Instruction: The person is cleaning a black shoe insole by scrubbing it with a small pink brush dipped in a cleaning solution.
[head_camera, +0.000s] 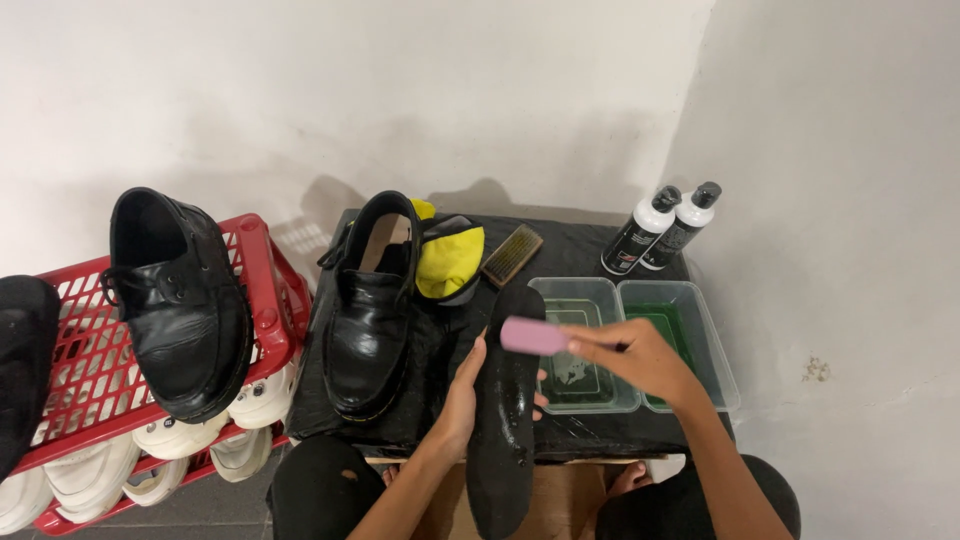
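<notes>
While the left hand (462, 400) grips the black insole (506, 400) at six o'clock, the right hand (640, 358) pinches a pink brush (535, 336) against its upper end. The insole glistens wet, so scrubbing looks underway. At nine o'clock a black shoe (372, 310) waits; tubs (585, 290) sit at three.

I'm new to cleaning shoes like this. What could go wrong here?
The wet black insole is steadied only by the left hand near its edge, so it might slip while the right hand works the pink brush. The two clear tubs of greenish liquid sit just under the right hand; a stray elbow might splash them.
</notes>
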